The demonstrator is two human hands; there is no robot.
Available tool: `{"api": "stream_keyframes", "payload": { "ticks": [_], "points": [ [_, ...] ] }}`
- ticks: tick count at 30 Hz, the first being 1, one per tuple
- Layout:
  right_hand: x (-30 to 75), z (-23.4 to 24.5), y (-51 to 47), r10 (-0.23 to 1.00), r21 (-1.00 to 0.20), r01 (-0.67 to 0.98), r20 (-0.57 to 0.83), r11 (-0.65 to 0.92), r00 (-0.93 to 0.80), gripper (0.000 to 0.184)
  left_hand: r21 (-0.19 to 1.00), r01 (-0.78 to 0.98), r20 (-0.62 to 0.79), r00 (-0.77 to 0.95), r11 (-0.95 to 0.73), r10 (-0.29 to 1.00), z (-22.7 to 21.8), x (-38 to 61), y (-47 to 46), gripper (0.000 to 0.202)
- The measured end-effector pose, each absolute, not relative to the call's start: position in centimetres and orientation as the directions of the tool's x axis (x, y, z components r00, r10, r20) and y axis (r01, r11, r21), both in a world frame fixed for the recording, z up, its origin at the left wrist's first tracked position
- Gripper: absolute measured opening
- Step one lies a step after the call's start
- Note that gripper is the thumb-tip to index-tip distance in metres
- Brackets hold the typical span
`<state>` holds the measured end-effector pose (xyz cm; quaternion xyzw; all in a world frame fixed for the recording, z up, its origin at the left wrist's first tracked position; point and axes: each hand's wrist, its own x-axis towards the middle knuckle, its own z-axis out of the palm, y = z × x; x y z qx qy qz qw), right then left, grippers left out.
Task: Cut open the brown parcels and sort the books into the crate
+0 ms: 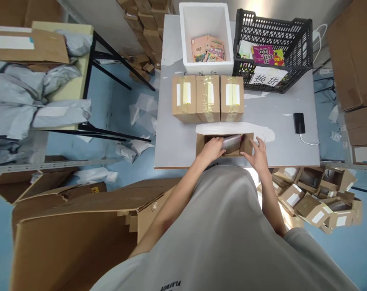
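At the table's near edge stands an open cardboard box (199, 146), with a shiny plastic-wrapped packet (232, 143) tilted inside it. My left hand (213, 148) reaches into the box from the left, its fingers curled against the packet; some fingertips are hidden. On the right, my right hand (258, 155) grips the box's right end, thumb at the near corner and fingers by the far one. Just beyond the box are three taped cartons in a row: a left carton (183, 111), a middle carton (208, 115) and a right carton (232, 113).
A white foam bin (185, 44) holding small colourful packs and a black plastic crate (298, 52) with books stand at the back. A phone (299, 123) on a cable lies right. Grey parcels (58, 113) fill a left-hand table. Opened cartons (313, 208) are heaped on the floor.
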<state>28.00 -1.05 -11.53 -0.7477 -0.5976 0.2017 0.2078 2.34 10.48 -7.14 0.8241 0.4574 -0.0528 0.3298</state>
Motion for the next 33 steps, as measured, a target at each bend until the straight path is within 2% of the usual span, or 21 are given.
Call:
{"api": "stream_keyframes", "payload": {
  "ticks": [3, 7, 14, 17, 20, 22, 24, 26, 28, 33],
  "points": [
    [27.6, -11.0, -2.0, 0.974, -0.575, 0.788, -0.09, -0.22, 0.206, 0.09, 0.45, 0.841, -0.524, 0.521, -0.3, 0.674, -8.5, 4.6, 11.4, 0.042],
    [27.2, -11.0, -2.7, 0.969, -0.617, 0.748, -0.142, -0.246, 0.202, 0.098, 0.403, 0.88, -0.568, 0.456, -0.251, 0.685, -9.5, 5.6, 11.2, 0.027],
    [27.0, -11.7, -2.4, 0.965, -0.654, 0.709, -0.164, -0.262, 0.206, 0.098, 0.407, 0.883, -0.505, 0.43, -0.232, 0.749, -6.4, 4.9, 9.6, 0.032],
    [27.0, -11.3, -2.1, 0.963, -0.672, 0.691, -0.164, -0.267, 0.213, 0.098, 0.506, 0.839, -0.385, 0.427, -0.199, 0.819, -3.7, 2.7, 9.8, 0.03],
    [26.7, -10.1, -1.6, 0.952, -0.731, 0.624, -0.119, -0.275, 0.281, 0.098, 0.728, 0.682, -0.281, 0.391, -0.071, 0.876, -1.3, -0.9, 10.4, 0.025],
    [26.3, -9.1, -1.0, 0.939, -0.819, 0.509, -0.099, -0.266, 0.33, 0.096, 0.878, 0.472, -0.279, 0.367, 0.081, 0.887, -0.2, -3.1, 10.8, 0.032],
    [25.5, -7.9, -0.3, 0.938, -0.917, 0.318, -0.136, -0.241, 0.319, 0.097, 0.942, 0.227, -0.316, 0.343, 0.248, 0.885, 0.2, -4.8, 10.9, 0.044],
    [24.4, -6.9, 0.8, 0.949, -0.967, 0.101, -0.206, -0.235, 0.237, 0.1, 0.927, 0.022, -0.363, 0.307, 0.375, 0.88, 0.2, -5.5, 10.8, 0.053],
    [23.2, -6.2, 1.9, 0.955, -0.967, -0.06, -0.255, -0.248, 0.152, 0.097, 0.886, -0.117, -0.408, 0.262, 0.448, 0.875, -0.3, -5.6, 10.6, 0.06],
    [21.6, -5.5, 4.0, 0.953, -0.941, -0.22, -0.284, -0.256, 0.106, 0.07, 0.798, -0.251, -0.495, 0.244, 0.547, 0.834, -2.1, -5.4, 9.8, 0.066]
  ]
}}
